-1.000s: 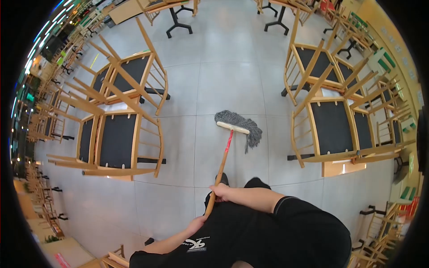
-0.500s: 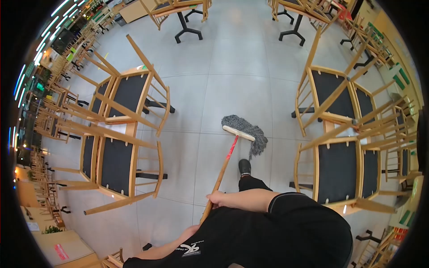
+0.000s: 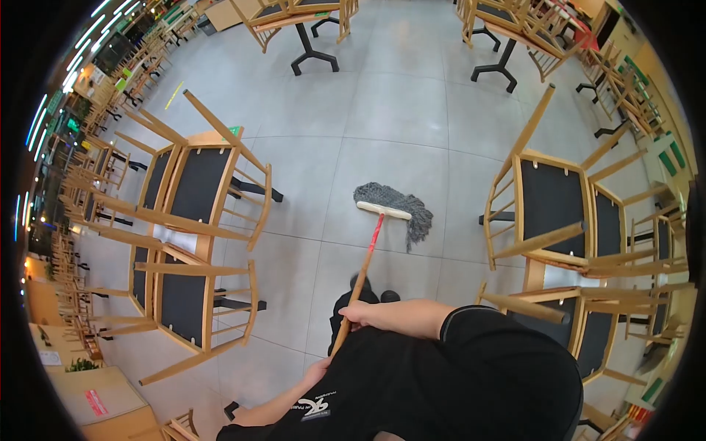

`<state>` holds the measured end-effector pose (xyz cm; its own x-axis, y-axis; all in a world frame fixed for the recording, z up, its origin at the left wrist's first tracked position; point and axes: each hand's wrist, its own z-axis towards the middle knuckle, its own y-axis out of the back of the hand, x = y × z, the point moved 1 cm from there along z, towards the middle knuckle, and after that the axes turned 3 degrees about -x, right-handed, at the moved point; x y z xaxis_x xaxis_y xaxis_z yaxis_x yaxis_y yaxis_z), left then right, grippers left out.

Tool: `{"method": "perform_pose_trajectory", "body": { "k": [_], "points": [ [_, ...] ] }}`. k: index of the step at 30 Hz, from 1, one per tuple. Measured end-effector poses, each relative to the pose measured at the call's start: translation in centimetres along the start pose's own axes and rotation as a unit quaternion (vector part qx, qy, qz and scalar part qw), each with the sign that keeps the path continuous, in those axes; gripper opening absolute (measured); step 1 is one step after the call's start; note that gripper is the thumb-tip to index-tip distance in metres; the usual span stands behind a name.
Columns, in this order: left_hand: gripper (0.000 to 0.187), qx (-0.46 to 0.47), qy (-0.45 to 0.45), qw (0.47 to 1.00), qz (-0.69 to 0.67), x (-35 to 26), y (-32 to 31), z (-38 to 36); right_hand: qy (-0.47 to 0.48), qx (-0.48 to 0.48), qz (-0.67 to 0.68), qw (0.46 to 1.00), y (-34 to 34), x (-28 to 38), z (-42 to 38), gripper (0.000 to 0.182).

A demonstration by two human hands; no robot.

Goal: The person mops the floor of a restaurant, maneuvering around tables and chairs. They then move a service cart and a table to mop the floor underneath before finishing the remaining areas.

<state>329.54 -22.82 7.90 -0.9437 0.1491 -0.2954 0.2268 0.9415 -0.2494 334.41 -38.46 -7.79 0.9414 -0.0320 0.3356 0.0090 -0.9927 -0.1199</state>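
Observation:
A mop [image 3: 388, 200] with grey string strands, a white head bar and a wooden handle with a red section lies with its strands on the tiled floor. My right hand [image 3: 356, 314] is wrapped round the handle at about its middle. Lower down, near my shirt, my left hand [image 3: 318, 370] closes on the handle's end, its fingers partly hidden. My dark shoes show beside the handle, just beyond the right hand.
Upturned wooden chairs [image 3: 200, 184] rest on tables to my left. More upturned chairs [image 3: 553, 202] stand on tables to my right. Black table feet [image 3: 315, 59] reach onto the floor ahead. A cabinet [image 3: 99, 393] with a red label stands at the lower left.
The mop head has shifted slightly left and its bar has turned closer to level. My feet have stepped forward, and the chairs at both sides have shifted in view. Both hands keep their grip.

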Motion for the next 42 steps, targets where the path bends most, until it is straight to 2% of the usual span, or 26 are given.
{"method": "perform_pose_trajectory", "body": {
  "k": [2, 3, 4, 6, 10, 12, 15, 16, 18, 19, 21, 23, 25, 27, 28, 29, 30, 31, 32, 33, 34, 36, 37, 40, 42],
  "points": [
    [0.026, 0.012, 0.012, 1.0, -0.01, -1.5, -0.5, 1.2, -0.013, 0.002, 0.014, 1.0, 1.2, 1.2, 0.8, 0.027],
    [0.026, 0.073, 0.063, 0.985, -0.141, -1.6, 0.1, 2.6, -0.019, 0.006, 0.017, 1.0, 2.1, 2.1, 1.2, 0.027],
    [0.026, 0.073, 0.061, 0.985, -0.143, -3.2, -0.8, 2.8, -0.021, 0.009, 0.022, 0.999, 2.9, 3.6, 1.5, 0.027],
    [0.025, 0.012, 0.005, 1.0, 0.027, -6.8, -3.0, 3.5, -0.019, 0.004, -0.017, 1.0, 5.0, 5.9, 2.8, 0.027],
    [0.025, -0.016, -0.018, 0.992, 0.122, -13.8, -5.5, 8.2, -0.039, 0.009, 0.013, 0.999, 10.5, 11.8, 5.5, 0.024],
    [0.025, 0.048, 0.011, 0.996, 0.072, -16.5, -5.9, 12.5, -0.054, 0.015, 0.047, 0.997, 13.7, 15.1, 7.4, 0.026],
    [0.022, 0.041, 0.023, 0.996, 0.075, -20.7, -7.0, 20.1, -0.02, 0.002, 0.054, 0.998, 19.4, 21.0, 8.5, 0.026],
    [0.022, 0.042, 0.03, 0.996, 0.073, -23.2, -8.8, 20.2, -0.027, 0.002, 0.056, 0.998, 20.7, 22.6, 8.5, 0.026],
    [0.019, 0.065, 0.123, 0.989, -0.042, -30.2, -13.5, 19.5, -0.009, 0.004, 0.157, 0.988, 23.9, 27.0, 8.1, 0.024],
    [0.019, 0.068, 0.124, 0.989, -0.033, -33.3, -15.3, 19.3, -0.007, 0.003, 0.163, 0.987, 25.5, 29.4, 6.9, 0.023],
    [0.017, 0.045, 0.139, 0.986, 0.076, -37.9, -18.1, 19.0, -0.031, 0.024, 0.218, 0.975, 28.2, 32.0, 7.5, 0.024],
    [0.019, 0.034, 0.145, 0.983, 0.109, -40.2, -19.4, 20.2, -0.054, 0.047, 0.276, 0.959, 30.0, 33.3, 7.8, 0.025],
    [0.021, 0.026, 0.143, 0.979, 0.141, -41.8, -20.1, 22.0, -0.063, 0.098, 0.385, 0.915, 30.7, 33.7, 8.1, 0.026],
    [0.025, 0.038, 0.06, 0.922, 0.381, -42.8, -19.4, 24.2, -0.11, 0.138, 0.42, 0.89, 31.6, 35.8, 5.9, 0.029],
    [0.025, 0.035, 0.059, 0.921, 0.383, -44.1, -20.2, 24.2, -0.131, 0.156, 0.417, 0.886, 32.1, 37.2, 4.8, 0.029],
    [0.024, 0.059, -0.013, 0.878, 0.474, -45.3, -21.0, 24.0, -0.131, 0.159, 0.416, 0.886, 32.7, 38.2, 5.5, 0.029],
    [0.024, 0.082, -0.084, 0.824, 0.555, -46.2, -22.3, 23.7, -0.149, 0.103, 0.438, 0.88, 33.2, 39.3, 6.6, 0.024],
    [0.024, 0.076, -0.081, 0.828, 0.55, -46.9, -23.9, 23.7, -0.17, 0.047, 0.455, 0.873, 33.7, 40.1, 6.9, 0.02],
    [0.022, 0.051, 0.006, 0.934, 0.352, -47.6, -25.6, 23.7, -0.176, 0.05, 0.447, 0.876, 34.3, 40.6, 7.0, 0.02],
    [0.021, 0.026, 0.086, 0.987, 0.134, -48.2, -27.3, 23.9, -0.16, 0.008, 0.426, 0.89, 35.5, 41.5, 7.0, 0.019],
    [0.021, 0.021, 0.079, 0.988, 0.128, -48.9, -28.5, 24.4, -0.139, -0.033, 0.406, 0.903, 36.9, 42.6, 6.9, 0.018],
    [0.019, 0.025, 0.162, 0.986, -0.034, -50.4, -30.1, 26.0, -0.121, -0.047, 0.368, 0.921, 39.3, 44.5, 6.5, 0.017],
    [0.019, 0.022, 0.152, 0.987, -0.035, -51.0, -30.7, 27.2, -0.105, -0.066, 0.335, 0.934, 40.7, 45.6, 6.6, 0.017],
    [0.021, 0.003, 0.153, 0.986, -0.061, -52.5, -32.9, 28.7, -0.097, -0.059, 0.287, 0.951, 43.1, 46.8, 8.2, 0.021],
    [0.024, 0.054, 0.159, 0.977, -0.132, -53.4, -35.3, 28.8, -0.114, -0.032, 0.279, 0.953, 44.9, 47.1, 9.7, 0.021]
  ]
}}
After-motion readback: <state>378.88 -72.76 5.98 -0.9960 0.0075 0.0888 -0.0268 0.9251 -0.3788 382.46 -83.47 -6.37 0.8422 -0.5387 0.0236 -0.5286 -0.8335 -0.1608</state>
